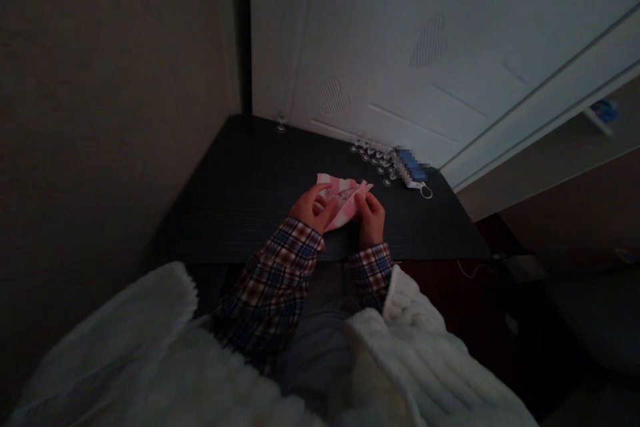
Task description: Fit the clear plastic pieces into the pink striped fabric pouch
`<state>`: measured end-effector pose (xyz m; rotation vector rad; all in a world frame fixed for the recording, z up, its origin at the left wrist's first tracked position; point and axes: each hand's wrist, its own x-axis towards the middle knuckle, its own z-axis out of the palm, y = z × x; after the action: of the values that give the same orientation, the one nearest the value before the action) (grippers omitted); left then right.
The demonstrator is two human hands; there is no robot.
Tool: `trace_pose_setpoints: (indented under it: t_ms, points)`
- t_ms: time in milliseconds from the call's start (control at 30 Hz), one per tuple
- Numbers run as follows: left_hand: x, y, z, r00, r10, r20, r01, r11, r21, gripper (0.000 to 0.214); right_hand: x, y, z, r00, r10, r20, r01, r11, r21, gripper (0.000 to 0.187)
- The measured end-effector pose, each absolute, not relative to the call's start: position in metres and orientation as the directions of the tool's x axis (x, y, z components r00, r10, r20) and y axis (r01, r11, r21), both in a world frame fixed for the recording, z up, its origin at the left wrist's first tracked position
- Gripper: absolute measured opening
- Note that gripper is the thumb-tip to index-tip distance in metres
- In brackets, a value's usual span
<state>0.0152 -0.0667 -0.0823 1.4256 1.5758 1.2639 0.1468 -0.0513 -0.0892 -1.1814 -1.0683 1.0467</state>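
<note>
A pink and white cloth point(350, 211) is between my hands, just above the near part of the dark table. My left hand point(311, 208) curls its fingers and thumb round the cloth's left side. At the opposite side, my right hand point(371, 217) pinches the cloth's edge between thumb and fingers. Within the folds shows a small clear, shiny object point(344, 196), partly covered; its kind cannot be made out. Several small clear stemmed glasses point(380, 161) stand in a cluster beyond my right hand.
Against the white panel with heart reliefs, a single clear glass point(281, 124) stands at the back left of the dark table point(225, 193). Beside the cluster lies a blurred blue and white item point(412, 165) with a looped cord. A wall borders the left side.
</note>
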Motion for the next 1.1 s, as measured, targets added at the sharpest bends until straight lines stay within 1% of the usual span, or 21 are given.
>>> trace_pose_setpoints:
  t_ms: [167,300,433,700,800,933,1000,1100]
  points:
    - [0.015,-0.064,-0.09,-0.157,0.977,0.146,0.352,-0.083,0.932,0.035,0.147,-0.05,-0.091,0.181,0.98,0.087,-0.075,0.102,-0.992,0.032]
    - [0.016,-0.063,-0.093,-0.151,0.979,0.136,0.345,-0.077,0.936,0.034,0.147,-0.05,-0.09,0.187,0.979,0.086,-0.045,0.096,-0.994,0.036]
    - [0.016,-0.063,-0.094,-0.15,0.981,0.123,0.34,-0.065,0.938,0.032,0.148,-0.051,-0.09,0.184,0.979,0.084,-0.033,0.091,-0.995,0.035]
    - [0.016,-0.063,-0.092,-0.158,0.98,0.12,0.336,-0.061,0.94,0.033,0.146,-0.051,-0.091,0.17,0.981,0.095,-0.078,0.109,-0.991,0.031]
    - [0.016,-0.064,-0.089,-0.179,0.978,0.112,0.325,-0.048,0.945,0.031,0.145,-0.052,-0.086,0.18,0.975,0.127,-0.014,0.132,-0.991,0.03]
    - [0.017,-0.067,-0.086,-0.192,0.978,0.077,0.312,-0.014,0.95,0.032,0.145,-0.053,-0.081,0.19,0.952,0.238,0.127,0.217,-0.968,0.025]
    - [0.017,-0.069,-0.085,-0.183,0.98,0.077,0.292,-0.02,0.956,0.031,0.146,-0.052,-0.08,0.182,0.94,0.287,0.156,0.261,-0.953,0.021]
    - [0.016,-0.073,-0.083,-0.186,0.981,0.059,0.244,-0.012,0.97,0.028,0.146,-0.05,-0.078,0.164,0.935,0.316,0.171,0.288,-0.942,0.018]
